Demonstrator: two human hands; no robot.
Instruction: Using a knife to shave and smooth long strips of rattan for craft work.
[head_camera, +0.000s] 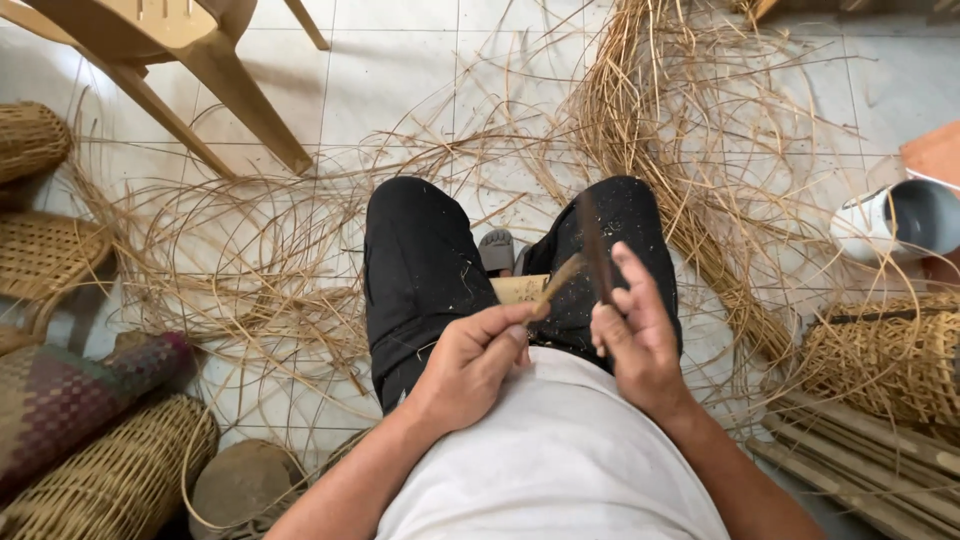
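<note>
The left hand (470, 355) is closed around the near end of a thin tan cane strip (556, 278), thumb pressed along it. The right hand (632, 335) grips a dark narrow blade (596, 250) that stands upright, its fingers curled about the lower part; the blade meets the strip just above the person's lap. Both hands hover over black trousers (420, 270) and a white shirt (555, 460). Loose pale cane strands (660, 130) sprawl over the white tiled floor (390, 70). Woven baskets (120, 480) lie at the left, another woven basket (890, 350) at the right beside a white bucket (895, 222). A wooden chair (200, 60) stands at upper left.
</note>
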